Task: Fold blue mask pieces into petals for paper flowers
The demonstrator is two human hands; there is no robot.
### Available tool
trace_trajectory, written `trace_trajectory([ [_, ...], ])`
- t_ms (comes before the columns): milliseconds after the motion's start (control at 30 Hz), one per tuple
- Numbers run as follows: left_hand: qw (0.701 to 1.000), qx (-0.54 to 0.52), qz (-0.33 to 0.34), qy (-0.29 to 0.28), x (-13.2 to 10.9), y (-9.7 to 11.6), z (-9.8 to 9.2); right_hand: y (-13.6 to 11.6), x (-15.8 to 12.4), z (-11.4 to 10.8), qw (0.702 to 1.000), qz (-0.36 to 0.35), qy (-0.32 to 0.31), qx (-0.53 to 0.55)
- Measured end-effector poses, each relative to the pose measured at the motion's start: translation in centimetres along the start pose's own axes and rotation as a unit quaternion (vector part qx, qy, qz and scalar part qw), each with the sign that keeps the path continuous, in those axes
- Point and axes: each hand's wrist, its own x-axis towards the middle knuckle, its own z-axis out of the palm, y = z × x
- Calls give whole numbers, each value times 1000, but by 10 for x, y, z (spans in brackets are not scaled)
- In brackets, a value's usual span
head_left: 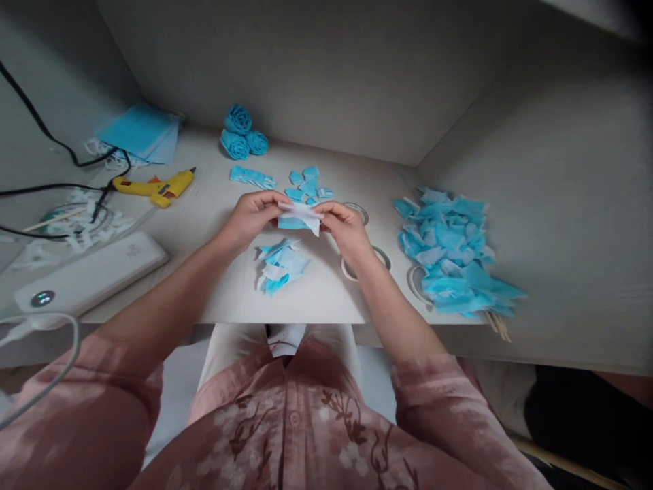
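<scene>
Between my two hands, over the middle of the table, is a blue-and-white piece of mask fabric point(300, 218). My left hand point(254, 216) pinches its left edge, and my right hand point(344, 228) pinches the right edge. The white side shows along the top, with blue below. Just behind my fingers lie several small blue cut pieces point(307, 182) and a pleated blue strip point(252, 177). Nearer to me is a small heap of blue and white scraps point(281, 265). Tape rolls point(381, 258) lie under and beside my right wrist.
Three blue fabric roses point(238, 119) sit at the back. Left are folded blue masks point(137, 129), a yellow glue gun point(158, 187) with black cables, white scraps point(86, 231) and a white power bank point(96, 272). A large blue scrap pile point(451, 245) with wooden sticks point(498, 327) lies right, near the wall.
</scene>
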Motion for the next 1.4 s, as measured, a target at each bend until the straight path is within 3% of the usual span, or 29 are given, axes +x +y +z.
trace_trajectory([
  [267,996,84,22,-7,-6,7,4,-11,-3,-4,1000,14,6,7],
  [467,989,134,41,-43,-11,6,7,-4,-4,1,994,-47,-14,-102],
  [667,999,36,16,-28,-9,7,8,-1,-6,3,987,-65,17,-148],
  [900,997,32,-8,-72,-7,-4,10,0,-9,9,977,-114,12,-181],
  [1067,998,5,-32,-61,-4,-13,8,7,-1,2,977,-120,39,-172],
  [1233,998,4,-27,-59,-3,-13,7,-9,4,-4,978,-101,-8,-183],
  [1400,998,10,-13,-62,-2,-14,8,-23,11,6,970,-82,-50,-223],
])
